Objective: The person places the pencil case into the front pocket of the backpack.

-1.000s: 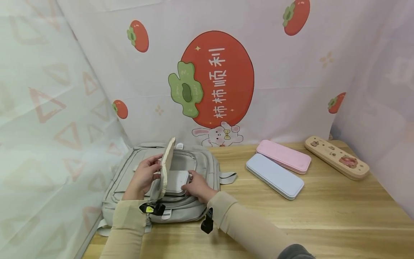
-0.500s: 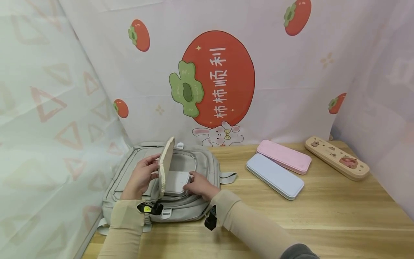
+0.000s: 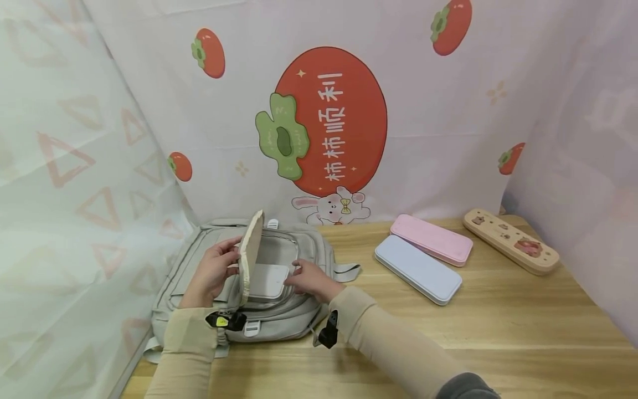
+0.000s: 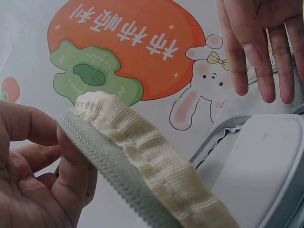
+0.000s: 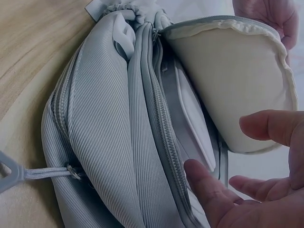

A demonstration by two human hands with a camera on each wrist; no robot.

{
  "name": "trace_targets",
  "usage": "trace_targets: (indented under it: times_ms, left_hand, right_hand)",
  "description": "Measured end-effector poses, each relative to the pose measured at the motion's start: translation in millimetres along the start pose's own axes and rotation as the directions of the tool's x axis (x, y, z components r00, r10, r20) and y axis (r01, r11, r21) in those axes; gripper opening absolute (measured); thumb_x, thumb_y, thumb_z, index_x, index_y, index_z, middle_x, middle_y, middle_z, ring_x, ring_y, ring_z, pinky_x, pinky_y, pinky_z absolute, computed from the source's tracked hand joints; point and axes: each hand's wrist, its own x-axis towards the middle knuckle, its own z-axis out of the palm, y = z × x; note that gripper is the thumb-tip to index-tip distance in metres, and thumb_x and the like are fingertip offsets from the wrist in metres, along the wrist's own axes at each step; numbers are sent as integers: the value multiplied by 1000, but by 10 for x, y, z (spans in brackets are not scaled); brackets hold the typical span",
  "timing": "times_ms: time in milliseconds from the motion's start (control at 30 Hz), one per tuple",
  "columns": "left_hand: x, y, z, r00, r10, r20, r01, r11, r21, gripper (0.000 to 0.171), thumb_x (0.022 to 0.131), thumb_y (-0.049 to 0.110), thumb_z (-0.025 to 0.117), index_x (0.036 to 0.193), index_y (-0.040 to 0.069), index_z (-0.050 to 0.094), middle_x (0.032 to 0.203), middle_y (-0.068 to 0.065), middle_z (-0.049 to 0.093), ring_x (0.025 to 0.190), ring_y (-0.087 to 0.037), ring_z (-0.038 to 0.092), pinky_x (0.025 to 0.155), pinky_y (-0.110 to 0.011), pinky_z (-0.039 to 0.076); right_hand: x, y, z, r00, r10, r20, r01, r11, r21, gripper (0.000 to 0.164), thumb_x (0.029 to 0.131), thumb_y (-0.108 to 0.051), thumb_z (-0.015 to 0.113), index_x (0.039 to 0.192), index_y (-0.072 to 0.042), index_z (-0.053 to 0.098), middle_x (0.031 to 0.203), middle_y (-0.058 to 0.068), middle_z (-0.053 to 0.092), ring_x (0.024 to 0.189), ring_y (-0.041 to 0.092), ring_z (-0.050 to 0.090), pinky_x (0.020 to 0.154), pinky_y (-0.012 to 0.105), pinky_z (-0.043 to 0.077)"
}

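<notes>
A grey backpack (image 3: 174,277) lies on the table, its front pocket unzipped. My left hand (image 3: 213,274) pinches the edge of the pocket's cream-lined flap (image 4: 152,161) between thumb and fingers and holds it upright. Inside the pocket sits a white case (image 3: 269,281) with rounded corners, partly hidden behind the flap in the head view. Just right of the case is my right hand (image 3: 313,280); its fingers are spread and hold nothing. In the right wrist view the thumb and fingers of that hand (image 5: 266,190) stand apart, close over the pocket's zipped rim.
To the right on the wooden table (image 3: 498,343) lie a light blue case (image 3: 418,270), a pink case (image 3: 431,239) behind it and a beige case (image 3: 510,241) with bear pictures. A printed cloth (image 3: 423,166) hangs behind the table, another along the left side.
My right hand has let go of the white case's right end and moved slightly right, its fingers loosening. The left hand still holds up the flap, and the case stays in the pocket.
</notes>
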Motion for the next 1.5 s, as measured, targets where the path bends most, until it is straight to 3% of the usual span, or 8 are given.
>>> trace_targets:
  times_ms: [333,700,867,1100,1500]
  left_hand:
    - [-4,26,-51,1000,-2,1,2,1000,9,52,106,-2,45,156,-8,35,103,-4,50,81,-7,58,63,-22,53]
    - [-1,25,-105,1000,-5,2,5,1000,22,52,106,-2,45,157,-7,33,105,-4,50,83,-5,58,64,-22,53]
    - [13,16,-101,1000,-2,3,2,1000,4,52,105,-3,45,156,-9,34,102,-3,51,84,-6,59,64,-22,54]
    - [16,17,-95,1000,-3,1,3,1000,-6,53,105,-3,45,156,-10,33,100,-1,52,82,-5,59,63,-22,54]
    - [10,11,-105,1000,-11,8,11,1000,23,53,106,-3,44,157,-8,32,103,-1,52,83,-5,59,64,-22,53]
  right_hand:
    - [-15,6,-152,1000,27,-11,-26,999,37,66,95,-10,70,153,4,42,129,22,61,96,36,69,85,41,58]
    - [-133,64,-480,998,58,-25,-53,984,171,62,98,-7,67,153,5,40,128,22,59,113,38,64,88,37,58]
    - [-212,89,-629,998,58,-35,-50,977,208,60,100,-5,63,153,7,38,133,26,56,121,40,59,92,41,56]
    - [-261,213,-827,996,60,-67,-44,973,226,61,100,-4,62,153,9,36,137,30,53,126,43,56,101,49,51]
    - [-370,359,-1136,990,86,-114,-60,974,217,59,102,-8,60,154,7,35,142,30,52,134,44,50,96,42,54]
